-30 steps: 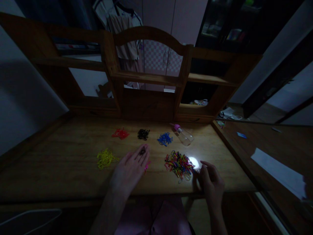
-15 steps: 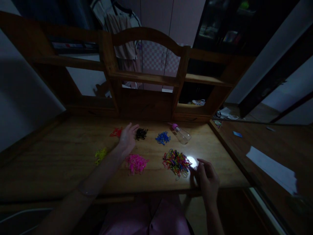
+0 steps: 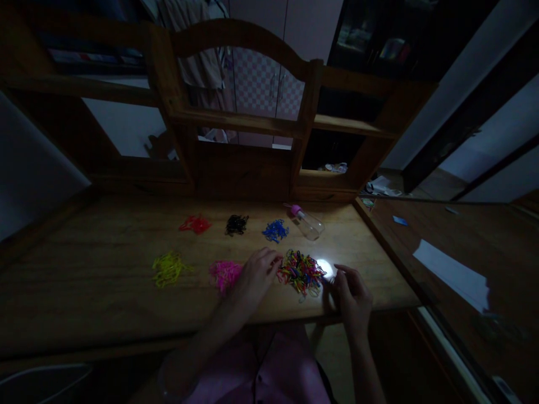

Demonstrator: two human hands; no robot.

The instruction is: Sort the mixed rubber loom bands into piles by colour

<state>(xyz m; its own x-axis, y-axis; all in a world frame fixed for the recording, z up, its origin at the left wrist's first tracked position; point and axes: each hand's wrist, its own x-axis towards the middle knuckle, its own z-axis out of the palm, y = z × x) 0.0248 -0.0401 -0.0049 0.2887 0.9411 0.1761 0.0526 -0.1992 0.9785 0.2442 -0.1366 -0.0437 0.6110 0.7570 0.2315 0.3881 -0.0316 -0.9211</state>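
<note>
A mixed heap of multicoloured rubber bands [image 3: 304,274] lies on the wooden desk between my two hands. My left hand [image 3: 257,276] is at the heap's left edge, fingers bent and drawn together; what they pinch, if anything, is too small to make out. It partly covers a pile of pink rubber bands [image 3: 225,275]. On the heap's right side my right hand [image 3: 354,300] has its thumb and curled fingers close together, their hold unclear in the dim light. Separate piles are yellow bands [image 3: 169,269], red bands [image 3: 196,224], black bands [image 3: 236,224] and blue bands [image 3: 275,230].
A clear bottle with a pink top [image 3: 310,225] lies on its side behind the mixed heap. Wooden shelving [image 3: 244,179] rises along the desk's back. White paper [image 3: 452,275] rests on the lower surface at right. A bright light spot [image 3: 325,269] shines on the desk.
My left hand has moved from between the red and black piles rightward and nearer me, to the mixed heap. The view has shifted slightly; my right hand stays beside the heap.
</note>
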